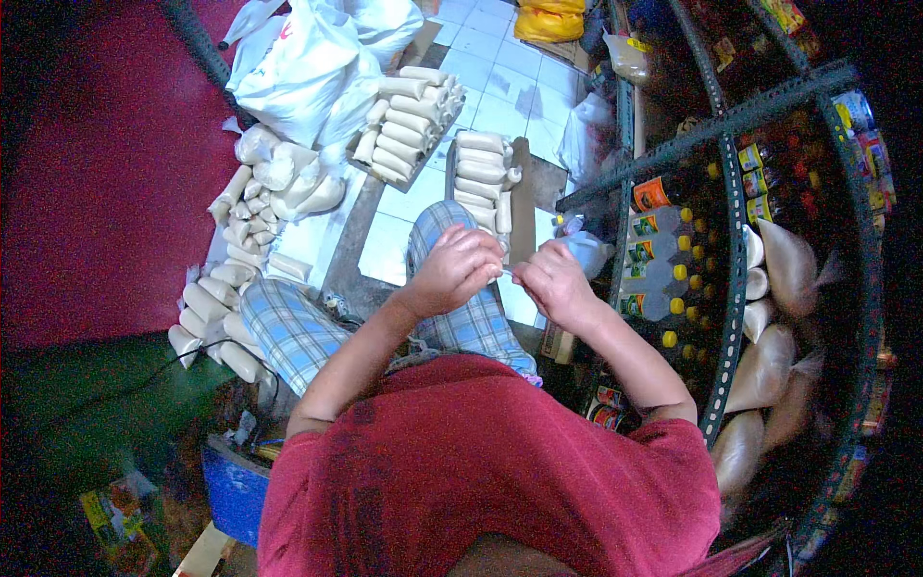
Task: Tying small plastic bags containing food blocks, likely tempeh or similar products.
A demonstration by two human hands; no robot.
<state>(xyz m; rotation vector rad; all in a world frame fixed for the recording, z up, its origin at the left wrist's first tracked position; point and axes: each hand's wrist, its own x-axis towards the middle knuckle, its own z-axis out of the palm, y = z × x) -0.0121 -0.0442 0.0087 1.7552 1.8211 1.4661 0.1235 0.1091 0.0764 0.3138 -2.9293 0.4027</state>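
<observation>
My left hand (461, 265) and my right hand (554, 281) meet above my lap with fingers curled. Pinched between them is a short, thin whitish strand (508, 272), stretched across the small gap. Whether it is the twisted neck of a plastic bag I cannot tell; most of it is hidden by my fingers. Beyond the hands, tubular plastic bags of pale granular contents (479, 172) lie stacked in a box. A second stack of similar bags (404, 133) fills a tray farther off to the left.
Large white plastic bags (310, 79) stand at the upper left, above loose filled bags (216, 303). Metal shelving (728, 180) with yellow-capped bottles (652, 263) and filled bags (764, 368) rises close on my right. A blue container (231, 490) sits at lower left.
</observation>
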